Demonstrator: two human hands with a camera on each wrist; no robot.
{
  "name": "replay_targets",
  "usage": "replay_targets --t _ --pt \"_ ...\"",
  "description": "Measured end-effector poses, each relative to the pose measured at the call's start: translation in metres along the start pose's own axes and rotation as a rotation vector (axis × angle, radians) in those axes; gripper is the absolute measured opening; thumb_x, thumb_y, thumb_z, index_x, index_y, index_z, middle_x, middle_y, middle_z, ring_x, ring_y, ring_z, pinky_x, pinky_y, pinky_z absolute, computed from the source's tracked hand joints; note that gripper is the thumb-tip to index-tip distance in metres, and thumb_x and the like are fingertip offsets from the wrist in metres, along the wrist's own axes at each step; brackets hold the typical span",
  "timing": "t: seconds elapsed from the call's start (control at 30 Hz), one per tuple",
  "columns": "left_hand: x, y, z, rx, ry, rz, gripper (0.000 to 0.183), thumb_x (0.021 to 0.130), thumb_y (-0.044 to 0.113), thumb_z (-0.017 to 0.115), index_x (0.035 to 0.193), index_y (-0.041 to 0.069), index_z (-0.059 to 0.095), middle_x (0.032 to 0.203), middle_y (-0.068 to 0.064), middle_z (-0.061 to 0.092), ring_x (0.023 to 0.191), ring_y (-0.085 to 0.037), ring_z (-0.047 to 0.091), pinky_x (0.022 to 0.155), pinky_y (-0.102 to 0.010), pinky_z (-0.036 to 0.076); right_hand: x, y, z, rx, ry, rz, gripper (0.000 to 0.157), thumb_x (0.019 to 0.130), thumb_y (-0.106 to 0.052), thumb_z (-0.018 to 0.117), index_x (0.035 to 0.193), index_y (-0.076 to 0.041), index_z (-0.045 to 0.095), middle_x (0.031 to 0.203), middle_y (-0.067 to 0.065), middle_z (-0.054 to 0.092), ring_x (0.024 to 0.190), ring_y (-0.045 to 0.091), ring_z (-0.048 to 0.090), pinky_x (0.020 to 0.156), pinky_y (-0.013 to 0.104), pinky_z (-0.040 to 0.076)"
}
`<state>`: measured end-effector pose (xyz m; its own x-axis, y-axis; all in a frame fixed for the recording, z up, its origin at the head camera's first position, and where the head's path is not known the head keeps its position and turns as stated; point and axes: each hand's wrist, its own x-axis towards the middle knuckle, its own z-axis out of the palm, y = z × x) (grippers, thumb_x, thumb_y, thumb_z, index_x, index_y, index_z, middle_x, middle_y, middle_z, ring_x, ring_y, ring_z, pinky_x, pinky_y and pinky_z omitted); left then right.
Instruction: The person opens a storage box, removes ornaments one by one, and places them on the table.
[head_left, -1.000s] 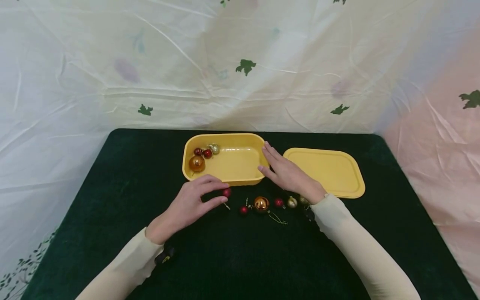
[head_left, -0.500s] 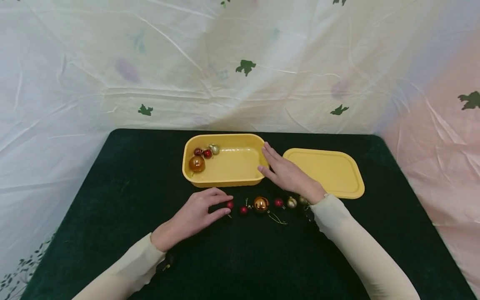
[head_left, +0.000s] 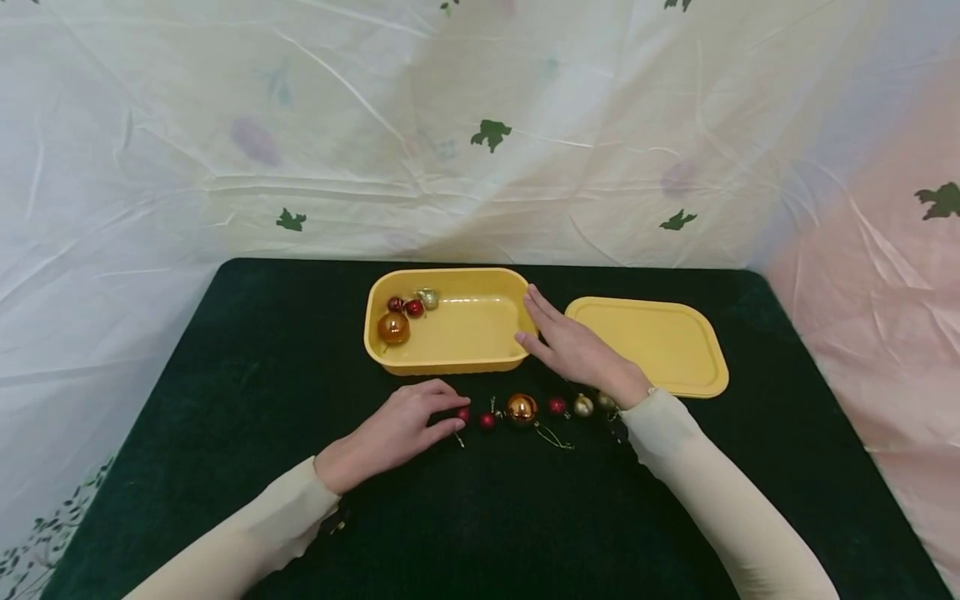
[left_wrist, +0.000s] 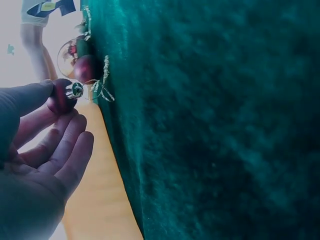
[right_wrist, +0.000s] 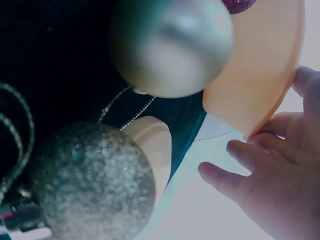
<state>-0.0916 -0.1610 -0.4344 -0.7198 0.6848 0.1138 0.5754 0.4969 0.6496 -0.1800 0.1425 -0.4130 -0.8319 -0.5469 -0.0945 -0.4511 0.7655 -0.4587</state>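
Note:
My left hand (head_left: 397, 429) pinches a small red bauble (left_wrist: 61, 99) between thumb and fingertips, its silver cap and cord showing. It is in front of the yellow box (head_left: 450, 365), at the left end of a row of baubles. Right beside it lies another small red bauble (head_left: 487, 421), then a large shiny orange-gold one (head_left: 522, 408). My right hand (head_left: 581, 346) touches the right end of the box with its fingers straight, at the rim in the right wrist view. Inside the box, at its left, are a large orange bauble (head_left: 393, 327), two red ones and a pale gold one.
A yellow lid (head_left: 660, 342) lies flat on the dark green tablecloth (head_left: 480, 533), right of the box. Under my right wrist the row continues with a red glittery bauble (head_left: 557, 406) and gold ones (head_left: 584, 406). A pale patterned cloth (head_left: 480, 192) hangs behind the table.
My left hand has moved from the box's front edge toward me and slightly right, bringing the red bauble to the row's left end. My right hand stays at the box.

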Motion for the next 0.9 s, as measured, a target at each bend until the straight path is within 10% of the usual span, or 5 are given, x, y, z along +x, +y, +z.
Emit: replay_targets --t 0.27,0.63,0.9 --pt "0.004 -0.042 0.027 -0.012 -0.021 0.024 0.039 0.100 0.040 0.067 0.131 0.017 0.070 0.120 0.003 0.068 0.095 -0.001 0.065 0.076 -0.024 0.056 0.000 -0.001 0.000 -0.007 -0.004 0.003 0.077 0.110 -0.051 0.038 0.165 -0.002 0.014 0.173 0.009 -0.002 0.153 0.032 0.027 0.123 0.048 0.028" --pt "0.008 -0.011 0.004 -0.001 -0.052 -0.019 0.031 0.098 0.026 0.072 0.124 0.010 0.072 0.115 -0.004 0.070 0.095 -0.009 0.068 0.078 -0.030 0.059 0.001 -0.001 -0.001 0.002 -0.015 0.013 0.079 0.110 -0.054 0.037 0.165 -0.003 0.012 0.173 0.008 -0.004 0.152 0.035 0.028 0.123 0.050 0.027" --pt "0.009 -0.031 0.015 -0.005 -0.079 -0.051 0.035 0.097 0.028 0.073 0.129 0.015 0.071 0.119 0.000 0.068 0.100 -0.007 0.066 0.082 -0.032 0.058 0.001 -0.001 -0.001 0.000 -0.012 0.013 0.078 0.110 -0.054 0.037 0.165 -0.003 0.014 0.174 0.010 0.000 0.152 0.034 0.031 0.123 0.049 0.029"
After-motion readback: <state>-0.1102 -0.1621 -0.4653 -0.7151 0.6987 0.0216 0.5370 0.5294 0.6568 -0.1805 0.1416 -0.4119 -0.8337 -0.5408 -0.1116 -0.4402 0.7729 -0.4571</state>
